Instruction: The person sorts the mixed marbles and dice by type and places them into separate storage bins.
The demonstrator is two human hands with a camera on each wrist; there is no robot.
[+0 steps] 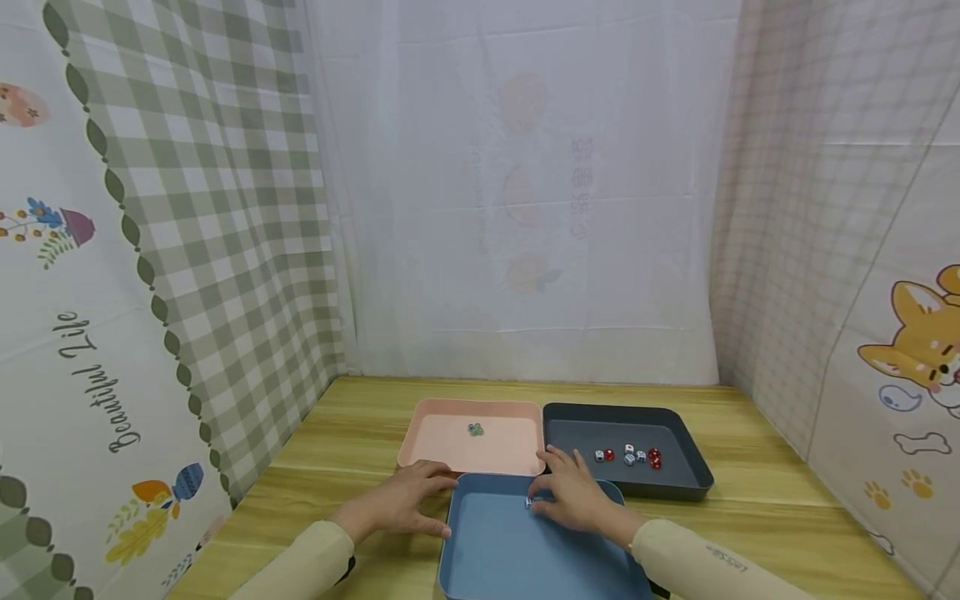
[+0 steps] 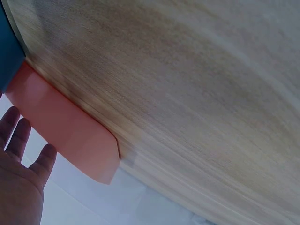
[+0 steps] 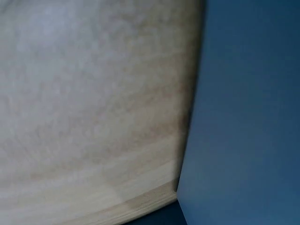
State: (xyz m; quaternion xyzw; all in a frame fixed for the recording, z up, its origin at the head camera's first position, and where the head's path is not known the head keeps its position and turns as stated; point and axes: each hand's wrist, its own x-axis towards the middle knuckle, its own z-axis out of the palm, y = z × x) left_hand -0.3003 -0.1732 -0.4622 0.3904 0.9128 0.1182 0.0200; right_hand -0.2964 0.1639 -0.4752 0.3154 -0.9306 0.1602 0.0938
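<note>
A blue tray [image 1: 517,546] lies nearest on the table. Over its far right part is my right hand [image 1: 573,498], whose thumb and index finger close in a pinch around a small white-and-blue die [image 1: 528,502]. The hand's other fingers reach out toward the dark tray. My left hand [image 1: 405,502] rests at the blue tray's left edge with loosely bent fingers and nothing in them; in the left wrist view its fingers [image 2: 18,138] are spread. The right wrist view shows the blue tray's side but not the hand.
Behind the blue tray, a pink tray [image 1: 442,446] holds a small cluster of greenish pieces [image 1: 476,430]. Right of it, a dark tray [image 1: 577,425] holds several white dice [image 1: 629,449] and red dice [image 1: 656,456]. Curtains [image 1: 525,208] hang around the wooden table [image 1: 322,467].
</note>
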